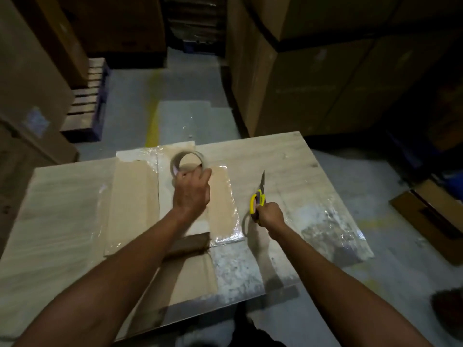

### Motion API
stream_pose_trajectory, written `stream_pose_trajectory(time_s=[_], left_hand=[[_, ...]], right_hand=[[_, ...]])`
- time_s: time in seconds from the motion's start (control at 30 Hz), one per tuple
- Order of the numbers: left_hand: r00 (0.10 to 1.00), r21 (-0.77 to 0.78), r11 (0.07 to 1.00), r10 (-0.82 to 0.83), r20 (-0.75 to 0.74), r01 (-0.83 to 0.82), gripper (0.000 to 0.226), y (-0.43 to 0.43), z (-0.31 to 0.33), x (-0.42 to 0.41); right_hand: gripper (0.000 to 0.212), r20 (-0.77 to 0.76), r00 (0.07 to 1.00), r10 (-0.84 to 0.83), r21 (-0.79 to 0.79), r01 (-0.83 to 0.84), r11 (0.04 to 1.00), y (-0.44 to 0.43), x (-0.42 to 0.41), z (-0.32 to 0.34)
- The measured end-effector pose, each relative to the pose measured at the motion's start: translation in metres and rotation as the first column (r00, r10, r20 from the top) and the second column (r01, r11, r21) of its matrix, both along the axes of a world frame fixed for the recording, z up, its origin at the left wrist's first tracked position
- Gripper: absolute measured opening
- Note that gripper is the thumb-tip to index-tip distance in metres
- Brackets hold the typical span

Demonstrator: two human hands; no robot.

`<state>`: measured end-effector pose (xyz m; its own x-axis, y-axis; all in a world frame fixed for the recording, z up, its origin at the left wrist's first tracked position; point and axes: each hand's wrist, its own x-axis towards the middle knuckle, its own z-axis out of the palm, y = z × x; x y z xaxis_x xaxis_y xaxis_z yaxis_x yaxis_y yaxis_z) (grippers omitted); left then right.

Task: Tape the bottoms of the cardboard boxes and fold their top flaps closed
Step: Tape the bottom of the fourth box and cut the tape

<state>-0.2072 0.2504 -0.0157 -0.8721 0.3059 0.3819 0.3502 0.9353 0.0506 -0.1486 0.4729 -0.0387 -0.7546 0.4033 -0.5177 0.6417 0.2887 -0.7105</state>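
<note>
Room round bench (62, 196)
Tall cartons (313, 91) are walling off far R, pallet (85, 96) is blocking far L; floor aisle (180, 91) betw. them is running open; flat cardboard (135, 196) is covering bench centre.

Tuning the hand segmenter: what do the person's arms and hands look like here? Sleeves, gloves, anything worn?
Left hand and right hand are bare, no gloves. Left forearm and right forearm are bare as far up as the frame shows, no sleeves. No watch or wristband at either wrist. Dim frame, so rings cannot be ruled out.
</note>
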Motion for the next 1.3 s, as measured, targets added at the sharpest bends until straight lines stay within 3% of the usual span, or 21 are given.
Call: stream_pose_trajectory(time_s=[0.13,0.27,0.37,0.53,0.63,0.73,0.87,1.03,1.1,1.17,1.23,1.3], left_hand=[[0.999,0.02,0.999,0.045,0.005,-0.046,0.036,0.002,-0.003,0.0],[0.993,0.091,0.989,0.118,0.013,-0.119,0.038,0.0,-0.005,0.003],[0.991,0.119,0.983,0.136,0.015,-0.137,0.039,0.001,-0.005,0.004],[0.988,0.173,0.972,0.156,0.02,-0.157,0.039,0.0,-0.007,0.004],[0.987,0.207,0.965,0.158,0.032,-0.161,0.041,0.001,-0.008,0.002],[0.985,0.268,0.948,0.167,0.051,-0.175,0.033,0.0,-0.007,0.001],[0.991,0.368,0.919,0.124,0.059,-0.137,0.025,-0.008,0.005,0.001],[0.996,0.447,0.893,0.017,0.091,-0.056,0.034,-0.055,0.015,0.008],[0.998,0.393,0.918,0.051,0.021,-0.055,0.032,-0.084,0.01,0.015],[0.996,0.342,0.936,0.093,-0.003,-0.087,0.031,-0.113,0.003,0.023],[0.991,0.301,0.945,0.13,0.01,-0.127,0.031,-0.134,-0.005,0.032],[0.99,0.275,0.952,0.135,0.026,-0.137,0.032,-0.148,-0.012,0.04]], right_hand=[[0.011,0.075,0.985,0.156,0.163,-0.167,0.973,0.027,-0.014,-0.01],[0.021,0.134,0.947,0.291,0.288,-0.318,0.903,0.038,-0.04,-0.024],[0.022,0.076,0.935,0.347,0.296,-0.354,0.887,0.043,-0.057,-0.031],[0.026,0.014,0.953,0.303,0.216,-0.299,0.929,0.05,-0.08,-0.034],[0.026,-0.085,0.949,0.305,0.24,-0.278,0.93,0.037,-0.079,-0.022],[0.026,-0.3,0.912,0.281,0.208,-0.225,0.952,-0.007,-0.062,0.001],[0.017,-0.609,0.758,0.234,0.129,-0.196,0.972,-0.087,-0.023,0.028],[0.012,-0.702,0.587,0.403,0.226,-0.352,0.908,-0.16,0.008,0.032],[0.013,-0.673,0.52,0.525,0.355,-0.396,0.847,-0.173,0.012,0.021],[0.024,-0.576,0.42,0.701,0.565,-0.416,0.713,-0.178,0.014,0.011],[0.043,-0.355,0.308,0.882,0.791,-0.403,0.46,-0.179,0.015,0.006],[0.059,-0.143,0.244,0.959,0.897,-0.378,0.23,-0.18,0.016,0.005]])
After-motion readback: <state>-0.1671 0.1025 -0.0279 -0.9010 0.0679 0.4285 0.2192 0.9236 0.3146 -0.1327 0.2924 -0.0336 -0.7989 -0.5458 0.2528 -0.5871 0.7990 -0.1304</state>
